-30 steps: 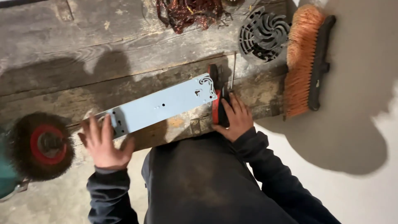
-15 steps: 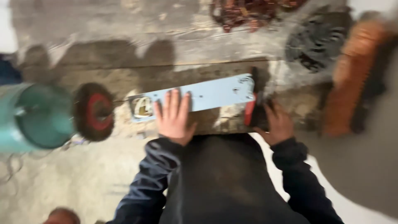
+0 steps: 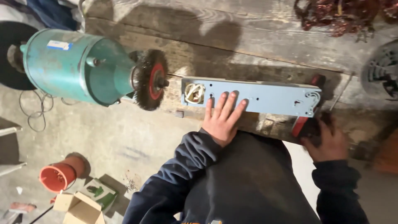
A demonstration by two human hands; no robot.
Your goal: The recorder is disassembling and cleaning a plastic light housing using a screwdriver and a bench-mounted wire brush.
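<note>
Nearest the camera is the person's dark sweatshirt, both sleeves running up toward a rough wooden bench (image 3: 265, 45). The left hand (image 3: 222, 120) lies flat, fingers spread and extended, palm pressing down on a long pale-blue metal plate (image 3: 257, 96) — nothing is gripped, the hand only bears on the plate's near edge and its middle. The right hand (image 3: 327, 141) is blurred; its fingers curl around a red and black tool (image 3: 304, 124) at the plate's right end, just below the plate's curled corner. The grasp looks closed, though the blur hides how the fingers sit.

The plate lies lengthwise along the bench's front edge, flat, with a small coil-like fitting (image 3: 194, 93) set in its left end. Just beyond that end stands a wire wheel brush (image 3: 150, 81) with a red hub, mounted on the shaft of a teal motor housing (image 3: 74, 66) — close to the plate, not touching it.

Farther back on the bench lie a tangle of reddish-brown wire (image 3: 340, 14) and, at the right edge, a dark slotted fan cover (image 3: 383, 74). On the floor at lower left are a red plug connector (image 3: 58, 176) and an open cardboard box (image 3: 78, 209).
</note>
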